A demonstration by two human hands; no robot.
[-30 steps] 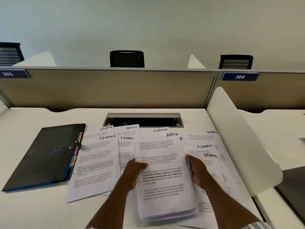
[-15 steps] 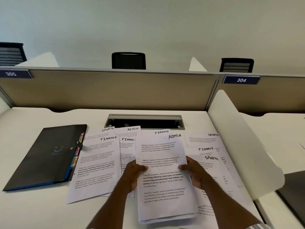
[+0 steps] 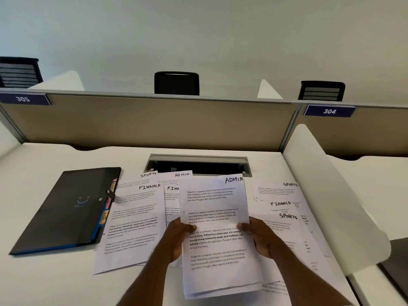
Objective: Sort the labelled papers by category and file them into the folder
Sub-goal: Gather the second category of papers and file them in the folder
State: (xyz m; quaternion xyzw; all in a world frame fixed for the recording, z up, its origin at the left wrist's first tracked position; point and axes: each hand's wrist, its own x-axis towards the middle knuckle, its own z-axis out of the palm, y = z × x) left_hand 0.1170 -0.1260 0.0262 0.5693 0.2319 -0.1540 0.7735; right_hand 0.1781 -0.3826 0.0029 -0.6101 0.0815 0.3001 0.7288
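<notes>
I hold a stack of white printed papers [image 3: 217, 250] upright-tilted in front of me; its top sheet is marked ADMIN. My left hand [image 3: 176, 237] grips the stack's left edge and my right hand [image 3: 260, 237] grips its right edge. A closed black folder [image 3: 66, 208] with a blue edge and coloured tabs lies at the left of the desk. Loose sheets lie spread around: FINANCE [image 3: 134, 219], SPORTS [image 3: 149, 175] and ADMIN [image 3: 182, 174] to the left, SPORTS [image 3: 276, 191], FINANCE [image 3: 280, 204] and another SPORTS sheet [image 3: 287, 219] to the right.
A grey cable box [image 3: 198, 164] is set into the white desk [image 3: 44, 279] behind the papers. A beige partition [image 3: 154, 122] closes the back. A white curved divider [image 3: 331, 195] borders the right side. Black chairs stand beyond the partition.
Both hands have lifted the stack up and away from the desk. The ADMIN sheet is now on top, covering the FINANCE sheet that showed behind it.
</notes>
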